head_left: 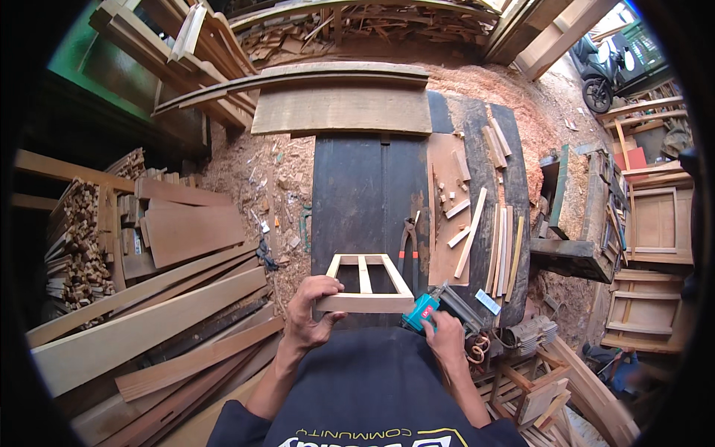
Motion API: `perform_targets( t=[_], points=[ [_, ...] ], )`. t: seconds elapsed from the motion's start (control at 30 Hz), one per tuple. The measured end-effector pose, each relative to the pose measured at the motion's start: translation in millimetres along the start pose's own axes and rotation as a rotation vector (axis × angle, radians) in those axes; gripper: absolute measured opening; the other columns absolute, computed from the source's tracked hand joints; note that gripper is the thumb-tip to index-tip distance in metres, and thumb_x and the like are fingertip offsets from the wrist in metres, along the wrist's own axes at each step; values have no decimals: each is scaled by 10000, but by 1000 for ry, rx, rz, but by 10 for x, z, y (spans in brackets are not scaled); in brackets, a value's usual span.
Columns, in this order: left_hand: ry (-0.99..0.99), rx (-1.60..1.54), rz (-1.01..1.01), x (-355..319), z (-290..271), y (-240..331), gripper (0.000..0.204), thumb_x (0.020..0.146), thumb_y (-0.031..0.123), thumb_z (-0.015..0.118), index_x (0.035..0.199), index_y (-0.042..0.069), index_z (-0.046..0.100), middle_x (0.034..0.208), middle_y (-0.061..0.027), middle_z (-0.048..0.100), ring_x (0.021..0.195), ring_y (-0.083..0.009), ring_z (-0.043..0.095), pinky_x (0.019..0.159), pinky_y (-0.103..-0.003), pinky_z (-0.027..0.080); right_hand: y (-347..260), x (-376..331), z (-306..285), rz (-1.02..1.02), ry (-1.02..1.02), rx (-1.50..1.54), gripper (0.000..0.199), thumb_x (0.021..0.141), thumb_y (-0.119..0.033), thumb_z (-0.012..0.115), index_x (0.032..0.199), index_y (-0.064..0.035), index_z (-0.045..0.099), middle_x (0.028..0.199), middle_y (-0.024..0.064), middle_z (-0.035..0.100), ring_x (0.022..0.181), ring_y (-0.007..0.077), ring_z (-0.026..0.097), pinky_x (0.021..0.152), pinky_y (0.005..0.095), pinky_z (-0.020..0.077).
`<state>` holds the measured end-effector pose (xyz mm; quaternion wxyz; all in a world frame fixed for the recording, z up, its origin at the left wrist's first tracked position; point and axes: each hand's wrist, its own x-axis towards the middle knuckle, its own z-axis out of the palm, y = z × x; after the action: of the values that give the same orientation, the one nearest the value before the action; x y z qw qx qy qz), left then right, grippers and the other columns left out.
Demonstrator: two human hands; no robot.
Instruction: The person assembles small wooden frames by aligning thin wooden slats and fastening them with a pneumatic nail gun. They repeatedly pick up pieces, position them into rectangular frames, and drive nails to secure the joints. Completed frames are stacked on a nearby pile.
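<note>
My left hand point(313, 313) is closed on the left end of a small wooden frame point(365, 302), fingers over the top and thumb below. The frame is pale wood with one bar across its middle, held tilted above the near edge of the dark workbench point(350, 194). My right hand point(445, 335) is closed on a teal and grey nail gun point(421, 310), close beside the frame's right near corner. The tool's lower part is partly hidden by the hand. Just beyond the frame lie pincers point(409, 242) with orange-banded handles.
Several thin wood strips point(471, 235) and small offcuts lie on the bench's right part, near a pale blue strip point(488, 302). A wide plank point(342, 110) spans the far end. Stacked boards point(149, 335) crowd the left; a metal machine point(573, 257) stands right.
</note>
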<state>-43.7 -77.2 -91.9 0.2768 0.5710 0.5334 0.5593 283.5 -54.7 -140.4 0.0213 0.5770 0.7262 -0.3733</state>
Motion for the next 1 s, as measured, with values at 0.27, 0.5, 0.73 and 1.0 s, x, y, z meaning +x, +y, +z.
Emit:
perform_targets(
  t=[0.27,0.5,0.73,1.0],
  points=[
    [66,-132,-220,117,-22,-25,402,947,345,701,1155,25,573,1065,-144,648,1005,-245,646,893,-347,507,-1241,747,-601,-798,381,253,556,787,-94,829,1276,-19,575,1170,204,689,1048,348,702,886,390,576],
    [15,-119,-92,-115,-134,269,382,943,316,714,1162,29,589,1084,-128,681,1017,-240,662,906,-348,512,-1313,180,-697,-814,392,277,416,766,-7,807,1145,3,635,1072,189,708,991,349,705,837,397,581],
    [100,-162,-150,-863,64,714,372,912,263,753,1175,33,626,1065,-120,706,999,-228,676,900,-345,514,-1044,-468,-679,-783,221,335,421,760,-12,788,1157,-2,650,1080,171,711,1010,338,702,874,398,565],
    [-98,-78,-279,-1285,-171,627,327,841,159,802,1132,67,684,1018,-78,737,925,-191,689,859,-333,521,-957,-826,-473,-726,43,88,407,798,-104,758,1191,-40,670,1096,165,719,985,317,703,867,369,565]
  ],
)
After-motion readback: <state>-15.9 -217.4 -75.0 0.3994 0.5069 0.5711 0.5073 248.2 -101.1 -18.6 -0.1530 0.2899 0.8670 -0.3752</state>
